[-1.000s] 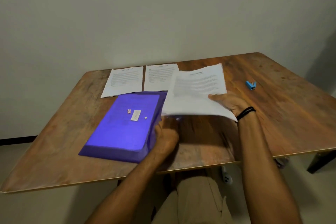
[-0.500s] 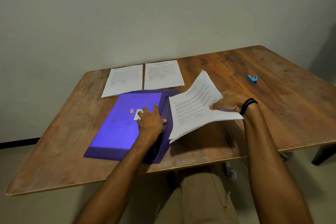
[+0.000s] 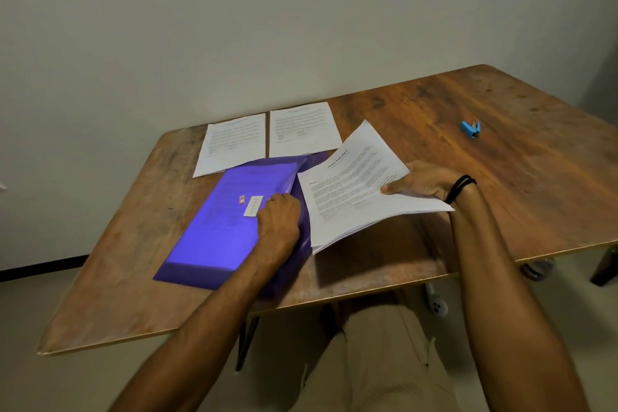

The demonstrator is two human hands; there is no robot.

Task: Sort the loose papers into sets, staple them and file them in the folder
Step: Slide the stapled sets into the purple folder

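A purple folder (image 3: 220,231) lies on the wooden table (image 3: 501,177) in front of me. My left hand (image 3: 279,221) rests on its right part, fingers curled at the flap's edge beside a white label. My right hand (image 3: 424,182) grips a stack of printed papers (image 3: 347,191) by its right edge, tilted, with the left edge at the folder's open side. Two more paper sets, one on the left (image 3: 230,144) and one on the right (image 3: 301,129), lie flat side by side behind the folder. A small blue stapler (image 3: 471,129) sits at the far right.
A plain wall stands right behind the table's far edge. The table's near edge runs just above my lap. A dark table leg (image 3: 605,267) and some small objects on the floor show at the lower right.
My left hand moved from the folder's near right side onto its top. My right hand lowered the paper stack and tilted it against the folder's open side.
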